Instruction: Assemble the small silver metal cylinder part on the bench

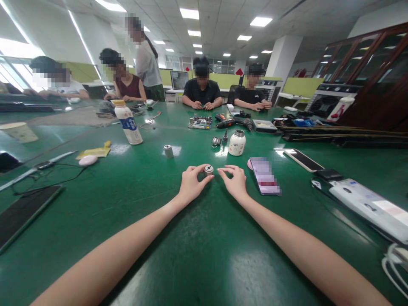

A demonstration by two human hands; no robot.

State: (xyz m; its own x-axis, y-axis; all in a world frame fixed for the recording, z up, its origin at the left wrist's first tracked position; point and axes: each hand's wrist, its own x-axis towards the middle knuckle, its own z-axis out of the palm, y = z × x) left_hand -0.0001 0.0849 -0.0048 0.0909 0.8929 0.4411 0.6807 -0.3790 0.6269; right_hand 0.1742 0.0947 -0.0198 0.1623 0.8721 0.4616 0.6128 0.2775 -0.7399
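Between the thumb and fingers of my left hand (191,182) is a small grey metal cylinder (208,170), upright, with dark marks on its top face. It looks like a small motor. My right hand (235,180) is just to the right of it, apart from the cylinder. Its thumb and fingertips come together in a pinch, and anything between them is too small to make out. A similar grey cylinder (168,151) stands on the green table (153,187), beyond my left hand. Past my right hand stands a white patterned jar (237,143) without a lid.
A phone (264,176) lies right of my right hand, with another phone (303,160) farther right. Small metal parts (216,141) and a dark bit (225,136) sit by the jar. Behind are a circuit board (200,123), power drills (234,122), a bottle (128,123) and several people.
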